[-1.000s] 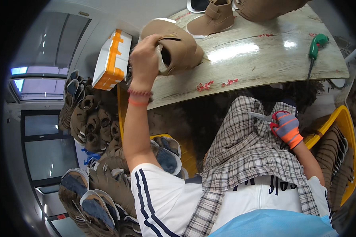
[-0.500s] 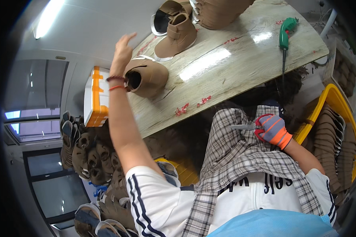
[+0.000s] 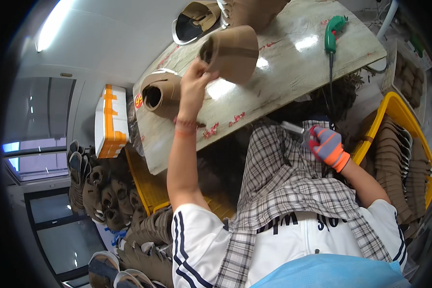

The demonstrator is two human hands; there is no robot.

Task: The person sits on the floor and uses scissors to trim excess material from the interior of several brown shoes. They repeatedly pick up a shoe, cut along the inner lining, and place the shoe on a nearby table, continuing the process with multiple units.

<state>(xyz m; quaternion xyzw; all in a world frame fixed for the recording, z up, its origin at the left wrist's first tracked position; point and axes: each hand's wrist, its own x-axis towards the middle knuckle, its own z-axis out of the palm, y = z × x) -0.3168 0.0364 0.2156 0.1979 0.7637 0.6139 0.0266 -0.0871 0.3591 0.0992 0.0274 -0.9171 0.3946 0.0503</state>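
Observation:
My bare left hand [image 3: 198, 84] grips a brown cap [image 3: 235, 54] by its edge and holds it tilted above the tabletop. Another brown cap [image 3: 167, 98] rests on the table just left of that wrist, its round back opening showing. Low over the lap, my right hand [image 3: 325, 145] wears a grey, orange and red glove. It is closed around a short silver-bladed tool [image 3: 293, 128], whose blade points left and is blurred. Beyond the held cap lies an upturned cap [image 3: 195, 24] with a dark inside, beside a stack of brown caps [image 3: 254, 13].
A green corded hand tool [image 3: 333, 33] lies on the right of the marble-patterned table [image 3: 293, 67]. To the right stands a yellow basket [image 3: 388, 103] of stacked caps. On the left are a white box with orange tape [image 3: 111, 120], another yellow basket [image 3: 144, 185] and piled caps [image 3: 113, 199].
My left hand, earlier empty and reaching past the nearest cap, has taken the strapped cap from the table and drawn it right and nearer. The right hand's blade has tipped slightly.

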